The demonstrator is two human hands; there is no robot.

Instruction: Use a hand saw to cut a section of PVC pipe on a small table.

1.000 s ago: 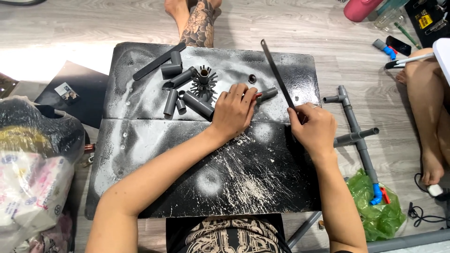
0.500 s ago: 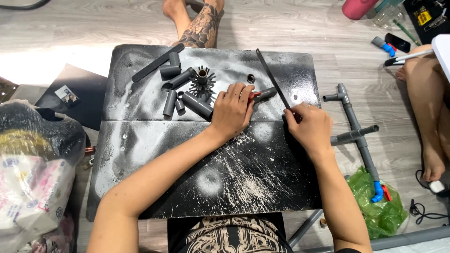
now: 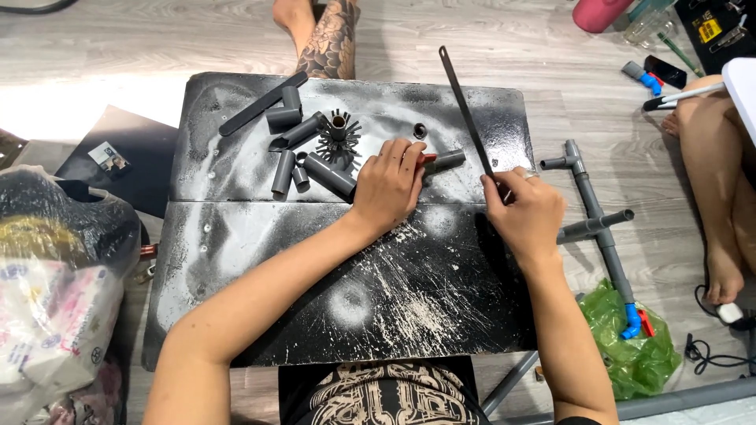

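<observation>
A black board (image 3: pixel 315 315), speckled with white spray, fills the middle of the floor. At its nine o'clock side sits a heap of plastic bags (image 3: pixel 47 299); at three o'clock lies a frame of grey pipes (image 3: pixel 594 224) running down to a green bag (image 3: pixel 630 354) at about four o'clock. Another person's leg (image 3: pixel 720 173) rests at the far three o'clock edge, and a tattooed leg (image 3: pixel 331 39) shows at twelve o'clock.

The left hand (image 3: pixel 390 189) lies palm-down near the board's centre, fingers curled over a short grey pipe piece (image 3: pixel 445 161) with a red part beside it; the piece pokes out toward two o'clock from under the fingers. The right hand (image 3: pixel 524 212), at three o'clock of the left, is closed around the lower end of a long thin dark blade (image 3: pixel 465 106), which slants up toward eleven o'clock and passes just beside the pipe piece.

At ten o'clock of the left hand lie loose grey pipe bits (image 3: pixel 303 149) and a spiky round part (image 3: pixel 339 138). A small dark ring (image 3: pixel 420 130) sits at twelve o'clock of it.
</observation>
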